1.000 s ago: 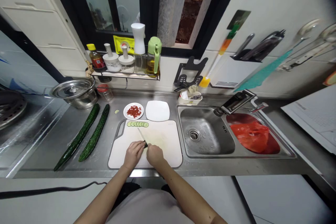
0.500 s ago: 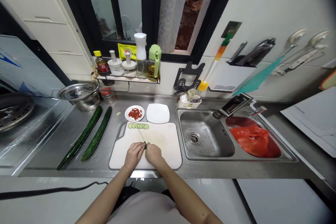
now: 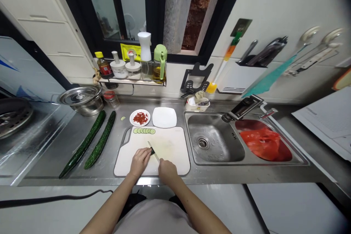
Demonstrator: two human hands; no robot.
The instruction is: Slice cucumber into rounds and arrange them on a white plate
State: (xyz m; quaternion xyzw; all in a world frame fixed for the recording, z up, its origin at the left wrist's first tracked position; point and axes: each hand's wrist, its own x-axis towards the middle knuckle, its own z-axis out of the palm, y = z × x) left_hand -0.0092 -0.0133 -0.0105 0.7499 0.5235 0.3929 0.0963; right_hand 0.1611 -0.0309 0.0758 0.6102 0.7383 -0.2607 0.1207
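My left hand (image 3: 141, 160) is closed on a short dark green cucumber piece (image 3: 152, 150) on the white cutting board (image 3: 172, 146). In my right hand (image 3: 168, 172) is the handle of a knife (image 3: 156, 156). Its narrow blade slants up and left across the board, against the cucumber piece. A row of pale green cucumber slices (image 3: 144, 131) lies along the board's far edge. Behind the board sit a small plate of chopped red pieces (image 3: 140, 117) and a white square plate (image 3: 164, 117). My left fingers partly hide the cucumber piece.
Two whole cucumbers (image 3: 85, 142) lie on the counter at left, near a lidded steel pot (image 3: 82, 100) and a red-capped jar (image 3: 111, 98). The sink (image 3: 216, 139) with its faucet (image 3: 244, 108) is at right, beside a red basin (image 3: 260, 144). Seasoning bottles stand on a rack (image 3: 133, 81).
My right hand has drawn the knife back toward me and to the right, so more of the blade shows. My left hand stays on the cucumber piece.
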